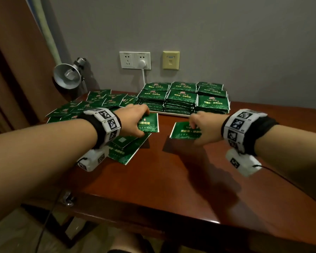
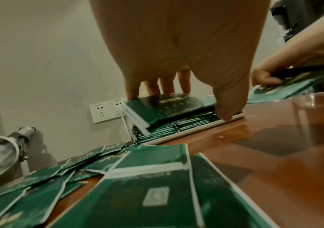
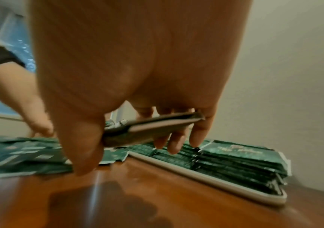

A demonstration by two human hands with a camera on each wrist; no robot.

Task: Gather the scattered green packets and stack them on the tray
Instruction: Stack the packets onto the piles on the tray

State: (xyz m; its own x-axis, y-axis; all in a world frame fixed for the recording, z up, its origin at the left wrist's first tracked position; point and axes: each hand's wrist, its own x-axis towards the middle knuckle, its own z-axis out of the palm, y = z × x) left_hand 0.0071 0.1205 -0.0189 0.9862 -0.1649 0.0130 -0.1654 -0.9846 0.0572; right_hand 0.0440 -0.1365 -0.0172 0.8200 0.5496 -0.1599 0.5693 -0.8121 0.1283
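Observation:
On the white tray [image 1: 171, 114] against the wall stand several tall stacks of green packets [image 1: 182, 99]. Loose green packets [image 1: 91, 105] lie scattered at the table's left, and a few more [image 1: 128, 148] lie under my left wrist. My left hand [image 1: 133, 119] grips a thin bundle of packets [image 2: 169, 108] between thumb and fingers, just in front of the tray's rim [image 2: 186, 132]. My right hand [image 1: 202, 125] pinches another small bundle [image 1: 182, 131] above the table, close to the tray [image 3: 215, 179]. The wrist view shows this bundle [image 3: 157, 125] edge-on.
The table [image 1: 171, 179] is glossy red-brown wood, and its front edge is near me. A metal clamp lamp [image 1: 67, 75] stands at the back left. A wall socket with a white plug [image 1: 141, 63] sits behind the tray.

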